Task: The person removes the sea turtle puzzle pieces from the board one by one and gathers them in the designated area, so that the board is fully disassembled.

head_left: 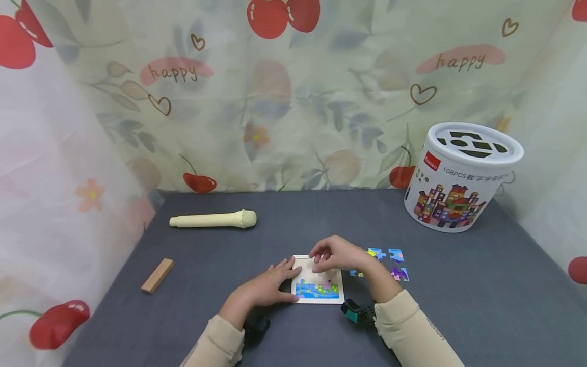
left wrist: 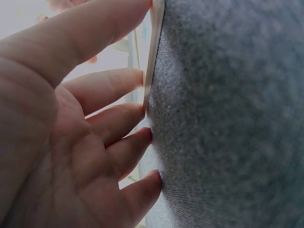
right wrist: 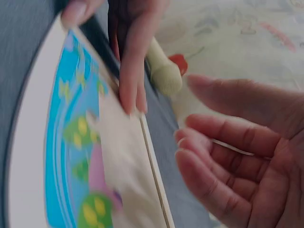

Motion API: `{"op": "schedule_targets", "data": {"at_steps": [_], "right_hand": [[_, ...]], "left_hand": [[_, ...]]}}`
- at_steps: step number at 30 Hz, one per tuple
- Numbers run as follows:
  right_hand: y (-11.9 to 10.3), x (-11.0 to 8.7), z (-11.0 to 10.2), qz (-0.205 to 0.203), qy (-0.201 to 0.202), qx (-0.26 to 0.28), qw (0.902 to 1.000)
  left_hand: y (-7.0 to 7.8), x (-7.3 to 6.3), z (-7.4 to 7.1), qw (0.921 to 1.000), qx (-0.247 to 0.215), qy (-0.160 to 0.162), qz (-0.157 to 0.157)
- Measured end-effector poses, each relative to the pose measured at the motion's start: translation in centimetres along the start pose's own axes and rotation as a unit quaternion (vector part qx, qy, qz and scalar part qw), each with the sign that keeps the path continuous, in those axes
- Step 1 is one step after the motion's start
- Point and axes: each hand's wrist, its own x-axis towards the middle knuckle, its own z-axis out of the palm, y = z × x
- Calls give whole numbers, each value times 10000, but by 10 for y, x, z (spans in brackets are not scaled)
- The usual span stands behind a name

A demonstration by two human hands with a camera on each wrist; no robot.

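Note:
A square wooden jigsaw board [head_left: 304, 265] lies on the dark table. Its near part holds a joined strip of blue pieces [head_left: 316, 291] with green and yellow shapes; the far part shows bare wood. My left hand [head_left: 263, 289] rests at the board's left side, thumb at the near corner and fingers spread along the edge. In the left wrist view, straight fingertips [left wrist: 137, 78] touch the rim. Over the bare part hovers my right hand [head_left: 338, 253], its fingers loosely bent. The right wrist view shows nothing between that thumb and fingers [right wrist: 204, 178].
Several loose jigsaw pieces [head_left: 396, 255] lie right of the board, partly behind the right forearm. A cream toy microphone [head_left: 213, 219] lies at the back left, with a wooden block [head_left: 157, 276] nearer. A white block bucket [head_left: 458, 178] stands at the back right.

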Motion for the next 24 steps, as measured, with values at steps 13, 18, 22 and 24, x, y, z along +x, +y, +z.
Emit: {"op": "schedule_targets", "data": {"at_steps": [13,18,22,24], "right_hand": [[-12,11,23,58,-397,-228,9989],[-12,11,28,325,-444,-37,9985],[-14,9,30,624,-500,-38,9968],[-14,9,32,657,-486,-69,9966]], "left_hand": [[-2,-1,0,10000,24,86,-33],[2,-3,0,9993,204,281,-112],[4,-3,2,9987,293,360,-212],[4,-3,2,9984,317,392,-255]]}}
